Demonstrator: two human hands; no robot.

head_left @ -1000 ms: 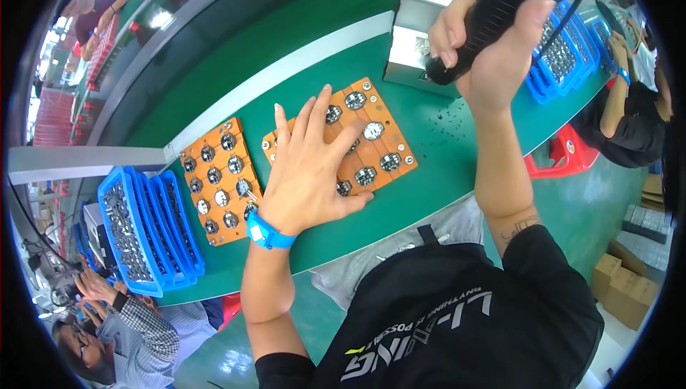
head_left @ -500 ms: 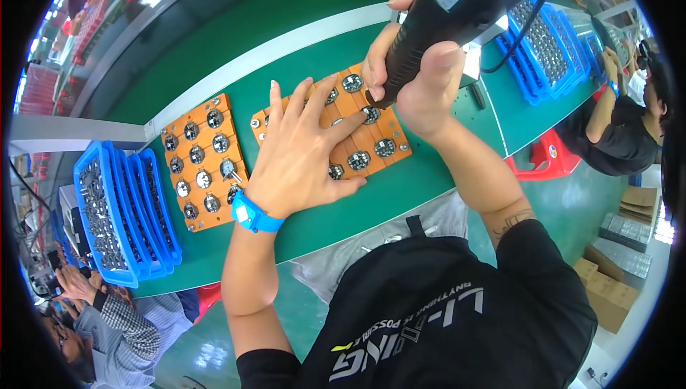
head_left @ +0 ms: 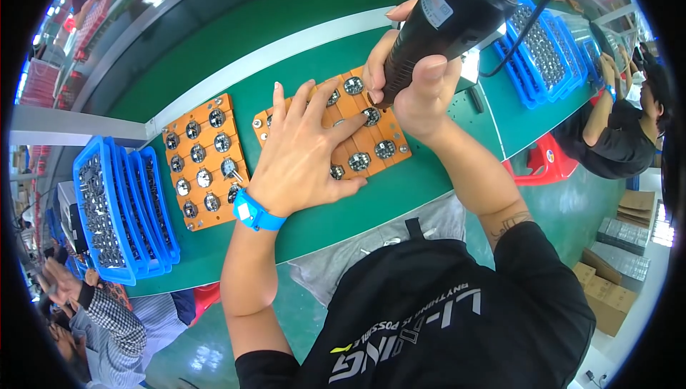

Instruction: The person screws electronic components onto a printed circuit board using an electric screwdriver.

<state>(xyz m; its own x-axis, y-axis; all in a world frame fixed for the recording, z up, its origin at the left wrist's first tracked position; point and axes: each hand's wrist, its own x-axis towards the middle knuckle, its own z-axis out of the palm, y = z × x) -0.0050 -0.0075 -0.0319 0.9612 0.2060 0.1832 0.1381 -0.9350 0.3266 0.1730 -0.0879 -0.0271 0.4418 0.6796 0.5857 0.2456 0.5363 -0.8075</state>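
The left hand (head_left: 300,153) lies spread on the orange fixture plate (head_left: 389,131); the right hand (head_left: 420,106) grips a black electric screwdriver (head_left: 436,31), tip apparently near a round circuit board (head_left: 371,116)

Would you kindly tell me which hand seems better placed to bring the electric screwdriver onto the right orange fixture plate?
Probably the right hand: it grips the black electric screwdriver, its lower end over the right orange fixture plate. The left hand lies spread across that plate, without a tool.
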